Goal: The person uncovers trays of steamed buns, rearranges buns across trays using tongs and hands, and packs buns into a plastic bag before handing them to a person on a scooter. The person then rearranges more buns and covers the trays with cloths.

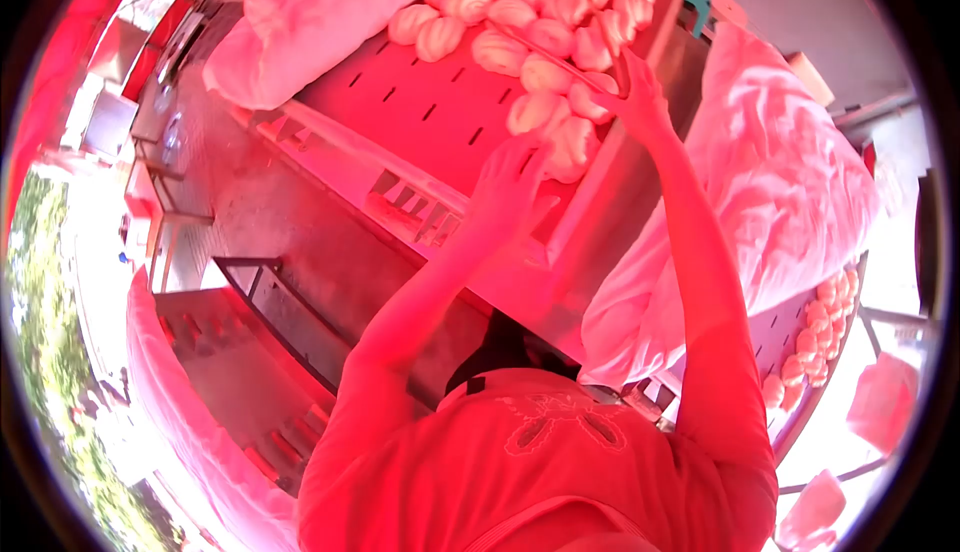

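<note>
Pale, rounded bundles with twisted folds [548, 35] lie close together on a slotted board [425, 107] in a frame; I cannot tell what they are made of. My right hand [640, 107] is above the board's right edge, its thumb and fingers closed around the near end of a thin stick [550, 55] that slants across the bundles. My left hand [508, 190] is at the board's near corner, fingers stretched out beside the nearest bundle [570, 148]. Whether its fingertips touch that bundle is unclear. Everything is tinted red.
A thick folded cloth [320, 22] covers the board's left part. Another crumpled cloth [760, 182] lies to my right, over a second slotted board with more bundles [822, 327]. A dark metal frame [285, 307] stands at lower left. A teal object [697, 2] is at the back.
</note>
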Available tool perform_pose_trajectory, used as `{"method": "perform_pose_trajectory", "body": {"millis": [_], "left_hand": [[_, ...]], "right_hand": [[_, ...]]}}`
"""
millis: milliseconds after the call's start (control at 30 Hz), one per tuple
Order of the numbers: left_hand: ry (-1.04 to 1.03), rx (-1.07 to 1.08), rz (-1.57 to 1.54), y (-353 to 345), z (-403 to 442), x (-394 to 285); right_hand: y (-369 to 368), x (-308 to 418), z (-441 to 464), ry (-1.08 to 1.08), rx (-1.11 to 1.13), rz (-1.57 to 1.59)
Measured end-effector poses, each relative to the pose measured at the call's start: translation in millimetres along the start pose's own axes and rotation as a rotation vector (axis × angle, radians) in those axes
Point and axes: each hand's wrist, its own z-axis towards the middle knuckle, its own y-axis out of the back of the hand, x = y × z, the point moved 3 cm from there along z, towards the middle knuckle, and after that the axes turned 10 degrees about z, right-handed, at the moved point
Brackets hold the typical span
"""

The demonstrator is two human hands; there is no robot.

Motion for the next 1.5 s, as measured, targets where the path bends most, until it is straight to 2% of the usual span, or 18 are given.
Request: {"method": "perform_pose_trajectory", "body": {"millis": [33, 133, 167, 233, 333, 433, 533, 600, 633, 800, 900, 1000, 1033, 1100, 1200, 1333, 1467, 1500], "left_hand": [[-0.075, -0.012, -0.034, 3, 8, -21], [-0.156, -0.017, -0.171, 24, 17, -59], [-0.205, 0.069, -0.245, 14, 15, -80], [-0.29, 0.228, -0.372, -15, 18, -128], [-0.43, 0.441, -0.542, -65, 3, -209], [-0.608, 0.603, -0.631, -122, -7, -288], [-0.702, 0.713, -0.617, -179, -16, -368], [-0.756, 0.749, -0.595, -222, -29, -418], [-0.801, 0.748, -0.521, -240, -37, -445], [-0.923, 0.531, -0.34, -336, -56, -582], [-0.87, 0.426, -0.216, -388, -52, -637], [-0.863, 0.755, -0.051, -444, -56, -654], [-1.02, 0.585, -0.09, -448, -54, -659], [-1.319, 0.222, -0.164, -449, -46, -659], [-1.128, 0.379, -0.334, -440, -5, -684], [-1.086, 0.947, 0.043, -451, 10, -718], [-1.045, 1.004, 0.126, -449, 13, -722], [-1.014, 0.865, 0.089, -443, 2, -716]], "right_hand": [[25, 0, -27, 0.093, -0.171, -0.17], [82, 27, -136, -0.051, -0.221, -0.052], [93, 53, -166, -0.165, -0.148, 0.139], [127, 20, -237, -0.228, -0.308, 0.149], [197, -29, -355, -0.531, -0.628, 0.185], [268, -80, -474, -0.719, -0.918, -0.021], [338, -144, -586, -0.851, -1.024, -0.248], [388, -161, -624, -0.828, -0.915, -0.561], [411, -179, -642, -0.842, -0.876, -0.54], [497, -250, -662, -0.821, -0.546, -0.631], [516, -290, -657, -0.721, -0.452, -0.57], [514, -320, -662, -0.606, -0.505, -0.225], [516, -316, -660, -0.67, -0.463, -0.394], [515, -300, -654, -0.864, -0.447, -0.376], [502, -289, -671, -0.994, -0.479, -0.38], [502, -278, -674, -0.967, -0.439, -0.452], [495, -282, -678, -0.857, -0.491, -0.417], [496, -285, -679, -0.819, -0.521, -0.381]]}}
